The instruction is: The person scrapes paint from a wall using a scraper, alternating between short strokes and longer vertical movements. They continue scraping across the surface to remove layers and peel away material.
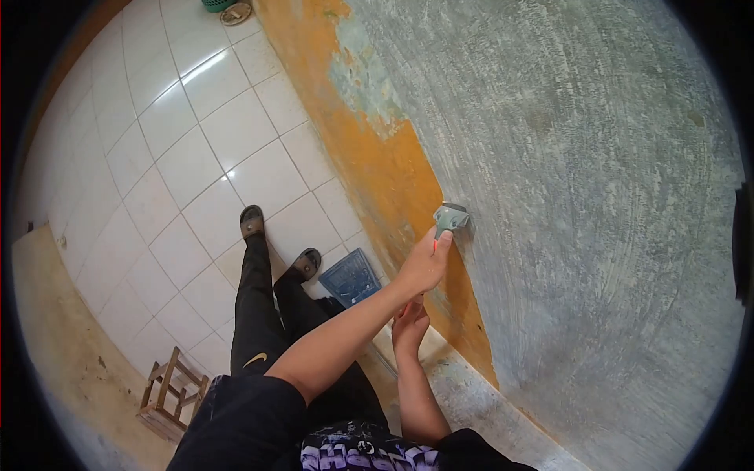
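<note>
A scraper (451, 218) with a grey-green head rests against the wall, its blade edge near the border between orange paint (393, 177) and bare, streaked grey wall (581, 196). My left hand (426, 265) is closed round the handle just below the head, thumb along it. Lower down, my right hand (410, 326) is wrapped round a reddish part of the handle's end. Most of the handle is hidden by my hands and left forearm.
A blue plastic tray (345, 276) with pale specks lies on the white tiled floor (181, 173) by my sandalled feet. At the lower left stands a wooden stool (169, 392). A green container (216, 4) and a round object (236, 13) sit near the far wall base.
</note>
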Demonstrator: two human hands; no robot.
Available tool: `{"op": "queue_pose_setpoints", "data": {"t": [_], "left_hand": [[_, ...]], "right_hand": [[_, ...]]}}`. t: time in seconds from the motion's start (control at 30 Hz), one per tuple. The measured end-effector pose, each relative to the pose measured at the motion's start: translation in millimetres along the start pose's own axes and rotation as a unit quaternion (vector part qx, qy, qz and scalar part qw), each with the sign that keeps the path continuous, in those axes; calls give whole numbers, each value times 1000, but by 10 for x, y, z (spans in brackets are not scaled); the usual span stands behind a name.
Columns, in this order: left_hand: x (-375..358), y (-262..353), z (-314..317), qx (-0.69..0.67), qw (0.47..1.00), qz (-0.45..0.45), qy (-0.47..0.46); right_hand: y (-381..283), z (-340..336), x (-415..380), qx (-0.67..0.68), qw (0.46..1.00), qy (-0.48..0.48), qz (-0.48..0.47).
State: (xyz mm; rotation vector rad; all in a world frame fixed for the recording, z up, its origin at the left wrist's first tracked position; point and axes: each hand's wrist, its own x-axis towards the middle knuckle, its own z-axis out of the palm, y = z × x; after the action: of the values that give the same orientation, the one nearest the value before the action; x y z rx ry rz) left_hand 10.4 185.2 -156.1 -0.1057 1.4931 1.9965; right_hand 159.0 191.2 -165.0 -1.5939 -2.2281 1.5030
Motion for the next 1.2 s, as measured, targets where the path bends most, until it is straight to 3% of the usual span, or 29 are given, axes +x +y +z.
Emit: {"op": "queue_pose_setpoints", "data": {"t": [0.17, 0.37, 0.47, 0.57, 0.67, 0.77, 0.83, 0.93, 1.0, 1.2], "left_hand": [[-54, -4, 19, 14, 995, -76, -55], [-244, -133, 165, 28, 998, -34, -49], [-233, -70, 124, 17, 993, -84, -83], [-189, -70, 104, 13, 998, -38, -50], [2, 141, -22, 1, 999, -53, -2], [393, 288, -241, 23, 997, 19, 67], [627, 379, -449, -14, 999, -2, 48], [669, 402, -509, -29, 998, 3, 47], [588, 361, -480, -23, 999, -5, 41], [142, -79, -99, -28, 998, -51, -35]], "right_hand": [[15, -98, -93, 9, 999, 1, 43], [139, -158, -250, 32, 998, 38, 49], [129, -160, -243, 2, 999, 48, 24], [43, -104, -205, -12, 998, 52, 28], [-95, 48, -10, -61, 995, 47, -56], [-319, 282, 285, -72, 993, 16, -94], [-543, 445, 413, -96, 989, -5, -112], [-603, 517, 438, -111, 988, -19, -108], [-572, 478, 337, -68, 996, -31, -53], [-19, 65, -26, -11, 1000, 11, 24]]}}
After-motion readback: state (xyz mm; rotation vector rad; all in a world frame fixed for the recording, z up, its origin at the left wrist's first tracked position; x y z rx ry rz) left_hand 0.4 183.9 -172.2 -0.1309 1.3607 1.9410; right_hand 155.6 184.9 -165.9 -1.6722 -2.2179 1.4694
